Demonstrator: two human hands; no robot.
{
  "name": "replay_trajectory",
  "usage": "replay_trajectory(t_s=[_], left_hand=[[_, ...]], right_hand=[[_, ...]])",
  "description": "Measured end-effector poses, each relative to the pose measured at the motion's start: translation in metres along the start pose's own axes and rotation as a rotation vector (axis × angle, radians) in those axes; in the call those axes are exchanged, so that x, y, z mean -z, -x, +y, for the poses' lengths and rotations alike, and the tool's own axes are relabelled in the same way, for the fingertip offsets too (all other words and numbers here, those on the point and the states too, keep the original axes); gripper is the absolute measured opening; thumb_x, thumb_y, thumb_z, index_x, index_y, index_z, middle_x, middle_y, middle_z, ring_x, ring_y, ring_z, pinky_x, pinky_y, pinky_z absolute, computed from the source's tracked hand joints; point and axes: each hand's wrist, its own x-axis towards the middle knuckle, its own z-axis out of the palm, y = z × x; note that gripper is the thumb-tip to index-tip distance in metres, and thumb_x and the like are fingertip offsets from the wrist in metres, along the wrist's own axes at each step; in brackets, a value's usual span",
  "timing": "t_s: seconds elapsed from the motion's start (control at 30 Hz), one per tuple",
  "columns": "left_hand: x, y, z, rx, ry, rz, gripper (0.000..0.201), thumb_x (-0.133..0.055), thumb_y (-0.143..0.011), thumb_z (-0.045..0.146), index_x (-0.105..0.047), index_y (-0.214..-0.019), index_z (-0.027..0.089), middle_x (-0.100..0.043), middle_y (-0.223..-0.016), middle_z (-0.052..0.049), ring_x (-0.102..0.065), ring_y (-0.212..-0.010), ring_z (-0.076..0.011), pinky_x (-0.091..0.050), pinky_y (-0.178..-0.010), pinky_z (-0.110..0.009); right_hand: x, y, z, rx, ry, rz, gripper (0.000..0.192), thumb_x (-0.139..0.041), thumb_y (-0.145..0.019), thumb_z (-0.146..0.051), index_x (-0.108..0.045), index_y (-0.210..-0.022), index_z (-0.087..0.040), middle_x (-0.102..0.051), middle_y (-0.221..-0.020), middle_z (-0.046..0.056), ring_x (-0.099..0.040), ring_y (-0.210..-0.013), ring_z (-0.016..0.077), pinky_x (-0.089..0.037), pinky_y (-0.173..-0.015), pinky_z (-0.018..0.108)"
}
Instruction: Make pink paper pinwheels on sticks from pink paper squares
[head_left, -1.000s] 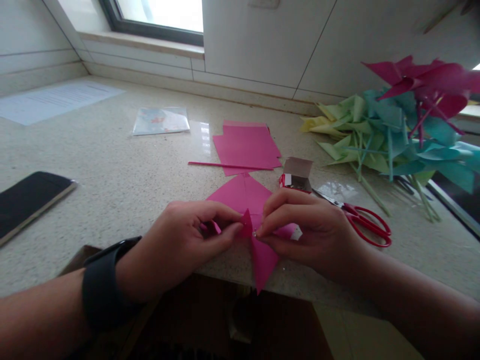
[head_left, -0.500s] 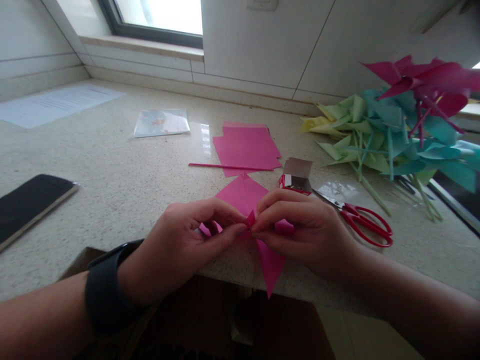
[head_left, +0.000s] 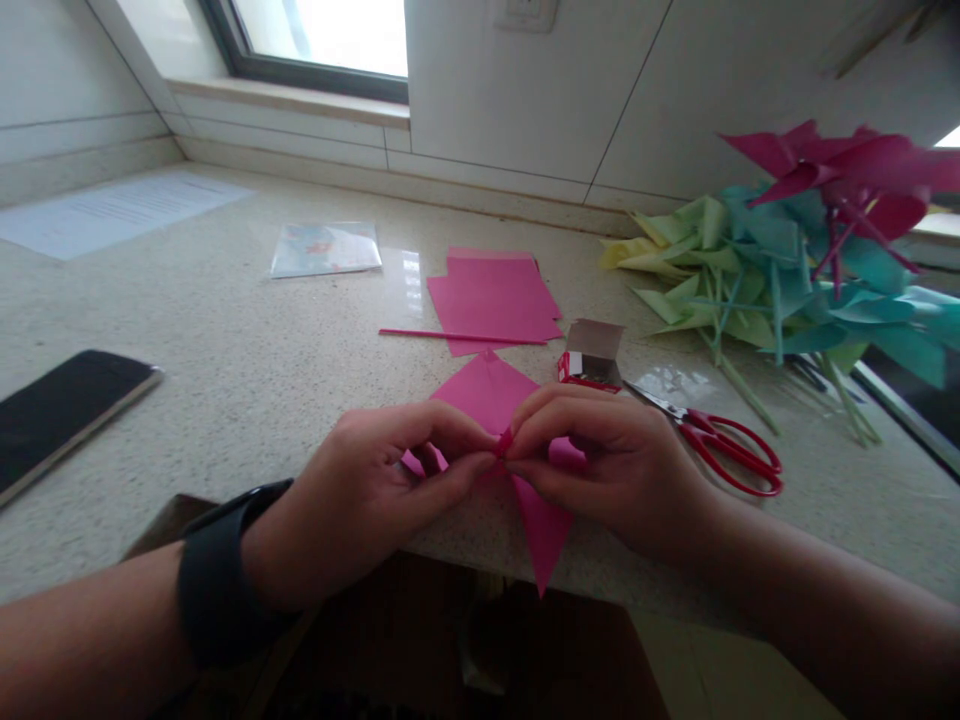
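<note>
Both hands meet in the middle, at the near edge of the worktop (head_left: 225,330). Left hand (head_left: 375,485), with a black watch (head_left: 217,580) on its wrist, pinches the pink paper (head_left: 487,390) between thumb and first finger. Right hand (head_left: 607,455) pinches the same spot from the other side, so the fingertips almost touch. A second ago a small pink tip stood up between the fingers, like a little tent. Now that tip is pressed low and only a tiny bit peeks out. It looks like the corners are being folded in and held at the middle, so the folding seems a step further on. One point of the paper hangs down over the worktop edge, right below the hands. Another part lies flat on the worktop just behind the fingers. A small open box (head_left: 592,352) sits just behind the right hand, and red scissors (head_left: 720,450) lie just beside it on the right. A thin pink stick (head_left: 457,336) and more pink sheets (head_left: 495,300) lie further back. A heap of paper pinwheels (head_left: 787,250) is well off to the right, and a phone (head_left: 60,410) is well off to the left.
</note>
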Motion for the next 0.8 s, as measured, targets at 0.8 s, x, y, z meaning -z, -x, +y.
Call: replay_trajectory(t_s=[0.8], left_hand=[[0.0012, -0.0006, 0.0038, -0.056, 0.004, -0.013, 0.007, -0.072, -0.083, 0.014, -0.073, -0.087, 0.019, -0.072, -0.076, 0.003, -0.062, -0.063, -0.0076, -0.05, -0.057, -0.016]], right_hand=[[0.0022, 0.0059, 0.0053, 0.015, 0.021, 0.006, 0.01, -0.071, -0.084, -0.016, -0.063, -0.089, -0.021, -0.069, -0.084, 0.002, -0.065, -0.073, 0.0142, -0.053, -0.065, 0.027]])
